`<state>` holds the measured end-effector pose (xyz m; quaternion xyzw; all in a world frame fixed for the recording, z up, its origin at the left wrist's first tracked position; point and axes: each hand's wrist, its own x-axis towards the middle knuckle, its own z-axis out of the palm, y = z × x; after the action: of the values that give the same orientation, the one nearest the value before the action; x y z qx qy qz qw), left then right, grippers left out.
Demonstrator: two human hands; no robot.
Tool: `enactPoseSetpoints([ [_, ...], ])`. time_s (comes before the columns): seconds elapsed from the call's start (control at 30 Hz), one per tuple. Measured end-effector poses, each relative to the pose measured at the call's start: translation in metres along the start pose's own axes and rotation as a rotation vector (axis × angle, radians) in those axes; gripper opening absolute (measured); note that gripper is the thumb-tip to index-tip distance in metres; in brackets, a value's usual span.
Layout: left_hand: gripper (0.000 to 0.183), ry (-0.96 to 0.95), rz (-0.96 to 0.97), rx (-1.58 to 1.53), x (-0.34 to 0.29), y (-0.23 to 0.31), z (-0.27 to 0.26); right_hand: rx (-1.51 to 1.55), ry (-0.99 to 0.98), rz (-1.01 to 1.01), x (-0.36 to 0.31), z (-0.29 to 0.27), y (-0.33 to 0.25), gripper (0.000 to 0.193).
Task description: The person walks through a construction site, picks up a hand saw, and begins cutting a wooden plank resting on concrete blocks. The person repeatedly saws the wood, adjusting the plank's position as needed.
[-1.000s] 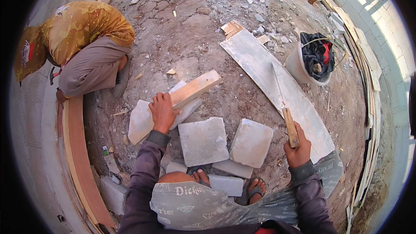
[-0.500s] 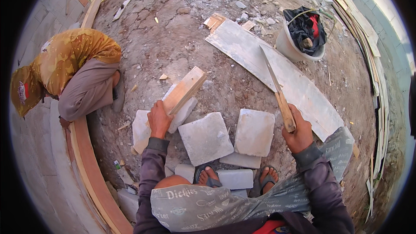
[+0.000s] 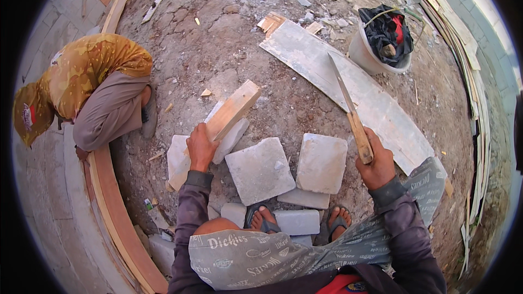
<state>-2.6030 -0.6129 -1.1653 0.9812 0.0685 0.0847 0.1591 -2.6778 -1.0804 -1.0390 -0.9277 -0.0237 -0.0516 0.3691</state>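
Observation:
My left hand is closed around the near end of a short wooden block, which slants up and to the right over pale blocks. In my right hand I grip the wooden handle of a machete. Its long narrow blade points up and to the left, above a grey board, apart from the wooden block. Between my hands lie two pale square blocks, near my sandalled feet. The lower end of the wooden block is partly hidden by my left fingers.
To the left, a crouching person has a hand at a long wooden plank. A wide grey board lies on the dirt. Behind it stands a white bucket holding black plastic. Long boards line the right wall.
Almost nothing differs. The view has shifted slightly, and both hands keep the same grip on the wooden block and the machete.

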Motion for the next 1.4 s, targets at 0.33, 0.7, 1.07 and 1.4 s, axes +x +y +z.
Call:
enactPoseSetpoints([
  [0.33,0.063,-0.097,-0.103,0.119,0.004,0.018,-0.006,0.05,-0.014,0.017,0.001,-0.007,-0.006,0.069],
  [0.7,0.081,-0.594,-0.075,-0.407,0.102,-0.006,0.013,0.048,-0.023,-0.068,0.001,-0.002,0.011,0.071],
  [1.07,0.092,-0.969,0.154,-0.283,0.194,0.016,0.034,0.077,-0.035,0.003,0.0,-0.001,0.006,0.069],
  [1.4,0.08,-1.134,0.128,-0.398,0.199,0.025,0.061,-0.077,-0.052,0.033,0.001,0.0,0.004,0.07],
])
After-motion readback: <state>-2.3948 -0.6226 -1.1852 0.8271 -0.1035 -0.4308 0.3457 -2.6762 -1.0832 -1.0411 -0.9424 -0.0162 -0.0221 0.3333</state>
